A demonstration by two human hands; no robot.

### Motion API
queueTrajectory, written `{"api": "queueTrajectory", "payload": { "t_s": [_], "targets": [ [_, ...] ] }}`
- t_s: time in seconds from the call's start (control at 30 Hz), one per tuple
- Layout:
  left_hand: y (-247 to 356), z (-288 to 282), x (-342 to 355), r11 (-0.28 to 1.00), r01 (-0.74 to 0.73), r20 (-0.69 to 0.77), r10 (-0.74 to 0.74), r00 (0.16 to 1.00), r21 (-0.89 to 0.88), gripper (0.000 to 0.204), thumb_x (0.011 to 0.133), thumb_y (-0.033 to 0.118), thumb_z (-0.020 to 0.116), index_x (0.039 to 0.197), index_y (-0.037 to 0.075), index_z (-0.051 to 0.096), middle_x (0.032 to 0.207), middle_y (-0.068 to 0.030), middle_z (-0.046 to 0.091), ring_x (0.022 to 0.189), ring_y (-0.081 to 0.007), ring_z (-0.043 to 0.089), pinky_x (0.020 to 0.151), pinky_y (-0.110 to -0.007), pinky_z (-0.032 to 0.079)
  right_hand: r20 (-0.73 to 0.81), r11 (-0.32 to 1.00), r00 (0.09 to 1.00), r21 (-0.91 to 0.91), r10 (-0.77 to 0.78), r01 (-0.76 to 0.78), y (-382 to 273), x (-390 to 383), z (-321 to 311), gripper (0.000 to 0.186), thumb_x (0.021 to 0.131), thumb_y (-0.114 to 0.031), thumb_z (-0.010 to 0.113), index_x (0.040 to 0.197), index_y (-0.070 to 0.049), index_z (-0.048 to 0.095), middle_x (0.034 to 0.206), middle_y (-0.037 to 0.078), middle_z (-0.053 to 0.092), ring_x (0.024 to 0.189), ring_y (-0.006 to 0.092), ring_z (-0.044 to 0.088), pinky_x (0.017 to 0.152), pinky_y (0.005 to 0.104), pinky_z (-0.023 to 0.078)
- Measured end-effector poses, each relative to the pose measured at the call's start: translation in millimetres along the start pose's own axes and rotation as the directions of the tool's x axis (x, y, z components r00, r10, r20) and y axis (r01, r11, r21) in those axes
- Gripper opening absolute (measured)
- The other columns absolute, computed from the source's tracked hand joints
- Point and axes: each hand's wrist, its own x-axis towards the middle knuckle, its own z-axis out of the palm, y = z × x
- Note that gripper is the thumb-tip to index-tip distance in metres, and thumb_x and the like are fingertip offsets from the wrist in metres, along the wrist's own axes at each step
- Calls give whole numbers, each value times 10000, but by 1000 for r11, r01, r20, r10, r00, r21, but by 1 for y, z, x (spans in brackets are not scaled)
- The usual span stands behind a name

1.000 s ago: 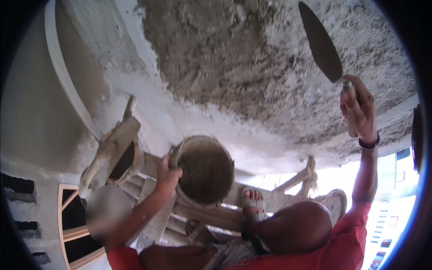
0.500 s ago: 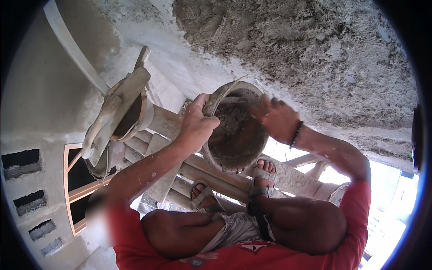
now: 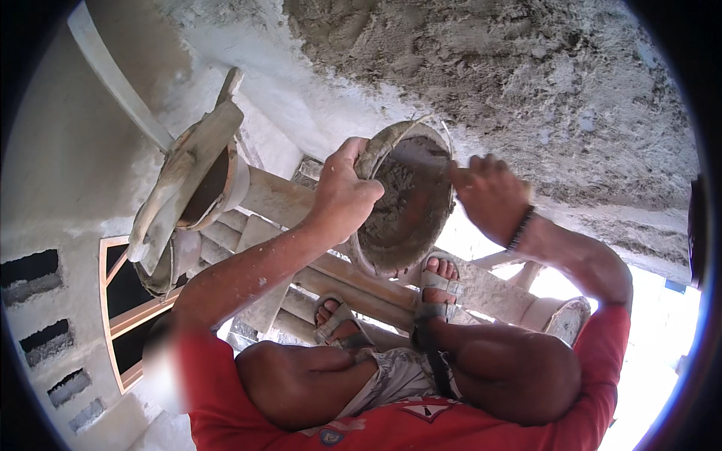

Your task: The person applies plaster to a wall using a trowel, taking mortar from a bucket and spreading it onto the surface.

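My left hand (image 3: 344, 192) grips the left rim of a mortar-caked bucket (image 3: 432, 242), with the thumb over the edge. The bucket is tipped so that its mouth faces me, and wet grey mortar (image 3: 398, 192) coats the inside. At the bucket's right rim is my right hand (image 3: 492, 199), its fingers curled and a dark bracelet on the wrist. Whatever that hand may hold is hidden. A thin handle (image 3: 449, 135) arcs by the bucket's upper rim.
To the left, a wooden float (image 3: 192, 169) lies across another bucket (image 3: 235, 188). My sandalled feet rest on a platform of planks and poles (image 3: 376, 295) with gaps. Ahead stands a wall (image 3: 489, 83) with rough mortar. A wooden window frame (image 3: 105, 316) is at left.
My right hand has come out from the bucket's mouth to its right rim. The bucket has shifted slightly up and right, turning more sideways, with my left hand still on it.
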Motion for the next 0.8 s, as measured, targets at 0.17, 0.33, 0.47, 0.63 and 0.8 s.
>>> {"api": "queueTrajectory", "payload": {
  "t_s": [0.17, 0.33, 0.47, 0.63, 0.8],
  "targets": [
    [5, 2, 8, 994, -100, -76, 96, 992, -44, 375, 656, -19, 553, 1028, -51, 597, 852, -147, 656, 790, -212, 610, 771, -346, 483, 76, 959, 978, 223, -197, 176, -1, 20, 24, 253, 836, -127, 588, 1068, -54, 656, 760, 172, 677, 752, 373, 694, 664, 440, 585],
    [12, -3, 4, 999, -29, -49, 27, 998, -39, 373, 659, -9, 557, 1028, -41, 604, 858, -138, 668, 783, -217, 621, 769, -355, 486, 55, 804, 957, 557, -286, 208, -12, 10, 74, 312, 802, -194, 605, 1091, -88, 659, 809, 180, 682, 718, 390, 664, 664, 501, 556],
    [6, 3, 5, 993, -114, -42, 113, 993, -22, 416, 672, -27, 549, 1085, -44, 592, 895, -113, 657, 803, -172, 599, 759, -313, 476, -40, 516, 983, 847, -178, 128, -43, 1, 101, 405, 802, -178, 665, 1190, -68, 620, 843, 194, 690, 751, 347, 691, 697, 433, 562],
    [-3, -8, 6, 994, -54, -61, 61, 996, 100, 499, 698, -69, 529, 1196, -52, 550, 981, -68, 634, 840, -90, 560, 757, -244, 469, 8, 341, 998, 940, -69, 16, -60, -1, 75, 425, 811, -173, 681, 1205, -43, 588, 807, 212, 675, 746, 347, 692, 683, 436, 547],
    [1, -13, 6, 925, 14, -85, -50, 995, -379, 463, 702, -85, 538, 1163, -43, 532, 979, -96, 630, 884, -139, 587, 802, -287, 494, -4, 682, 1000, 731, -27, 21, -26, -19, 79, 334, 858, -279, 629, 1124, -92, 556, 775, 187, 676, 738, 405, 676, 686, 508, 554]
  ]
}}
